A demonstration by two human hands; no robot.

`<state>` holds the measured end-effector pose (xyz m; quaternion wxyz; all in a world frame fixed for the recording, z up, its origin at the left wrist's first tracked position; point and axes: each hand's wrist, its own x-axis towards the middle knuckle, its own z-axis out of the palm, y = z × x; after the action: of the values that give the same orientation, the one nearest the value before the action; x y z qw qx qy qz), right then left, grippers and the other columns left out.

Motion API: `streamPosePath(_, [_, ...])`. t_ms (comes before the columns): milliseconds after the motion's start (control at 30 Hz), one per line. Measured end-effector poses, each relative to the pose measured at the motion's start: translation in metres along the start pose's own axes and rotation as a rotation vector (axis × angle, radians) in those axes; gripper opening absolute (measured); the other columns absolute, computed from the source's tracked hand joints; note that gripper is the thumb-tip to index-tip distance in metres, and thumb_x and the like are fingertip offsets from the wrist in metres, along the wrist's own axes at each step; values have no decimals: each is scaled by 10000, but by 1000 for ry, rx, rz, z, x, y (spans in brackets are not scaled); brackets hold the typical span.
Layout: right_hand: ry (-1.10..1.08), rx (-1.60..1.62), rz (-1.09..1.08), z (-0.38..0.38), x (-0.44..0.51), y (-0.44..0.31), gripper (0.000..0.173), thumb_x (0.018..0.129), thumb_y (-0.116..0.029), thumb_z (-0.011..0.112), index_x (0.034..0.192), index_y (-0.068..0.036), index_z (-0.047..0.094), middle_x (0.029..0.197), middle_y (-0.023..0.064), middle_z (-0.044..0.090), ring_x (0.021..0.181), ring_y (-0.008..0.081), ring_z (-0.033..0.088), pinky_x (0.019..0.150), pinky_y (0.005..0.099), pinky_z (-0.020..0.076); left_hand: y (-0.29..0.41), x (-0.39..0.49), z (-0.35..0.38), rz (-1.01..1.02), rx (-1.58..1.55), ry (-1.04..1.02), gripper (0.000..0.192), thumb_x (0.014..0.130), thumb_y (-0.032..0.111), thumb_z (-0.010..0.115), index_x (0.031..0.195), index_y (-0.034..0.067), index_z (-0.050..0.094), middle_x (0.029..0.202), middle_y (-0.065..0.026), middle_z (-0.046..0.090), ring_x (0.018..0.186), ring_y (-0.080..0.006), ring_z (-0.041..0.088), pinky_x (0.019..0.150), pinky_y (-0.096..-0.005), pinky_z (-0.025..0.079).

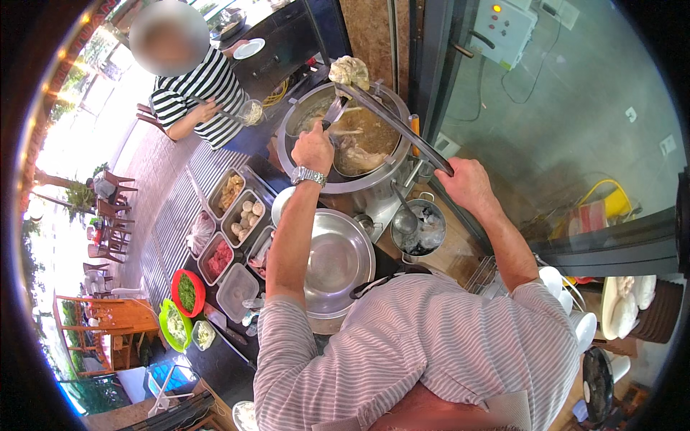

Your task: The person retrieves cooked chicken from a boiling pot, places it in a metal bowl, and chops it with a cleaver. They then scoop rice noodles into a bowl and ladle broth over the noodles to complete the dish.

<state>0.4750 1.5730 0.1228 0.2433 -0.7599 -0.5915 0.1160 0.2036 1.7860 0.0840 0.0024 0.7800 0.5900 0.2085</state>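
My left hand (pixel 314 148) grips a black-handled metal utensil (pixel 336 111), whose tip reaches up under a pale chunk of meat (pixel 349 71). From the other side my right hand (pixel 464 182) holds the end of long metal tongs (pixel 401 125), their far end at the same chunk. The chunk is raised over the far rim of a large steel stockpot (pixel 345 187). Brown broth (pixel 372 127) fills the pot, and a piece of meat (pixel 364 159) lies in it on the near side. Whether the tongs are closed around the chunk, I cannot tell.
A wide steel basin (pixel 339 264) lies nearest my body. Right of it, a smaller pot (pixel 428 245) holds a ladle (pixel 405 221). Food tubs (pixel 243 220), a red bowl (pixel 187 293) and a knife (pixel 215 317) lie left. Across stands a person (pixel 202 102) holding a strainer (pixel 252 113).
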Motion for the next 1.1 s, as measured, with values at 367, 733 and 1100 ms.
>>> streamPosePath(367, [13,12,-4,-3,-4,4,329,851,-296,734,830,29,684,763,255,669,762,450,663,696,503,522,2,-2,2,4,-7,1,343,943,300,607,1254,159,646,963,-235,695,890,-411,700,757,-532,556])
streamPosePath(733, [-1,-7,-12,-5,-6,10,311,856,-291,727,840,18,697,782,254,682,784,449,680,726,519,547,4,-5,6,39,3,12,338,939,295,617,1240,146,652,959,-246,695,875,-411,704,735,-530,559])
streamPosePath(1100, [4,-10,-11,-7,-10,9,315,854,-299,732,827,13,697,777,248,683,760,448,675,699,515,540,3,-5,10,25,7,8,364,949,326,594,1259,146,657,910,-202,719,875,-385,692,744,-529,547])
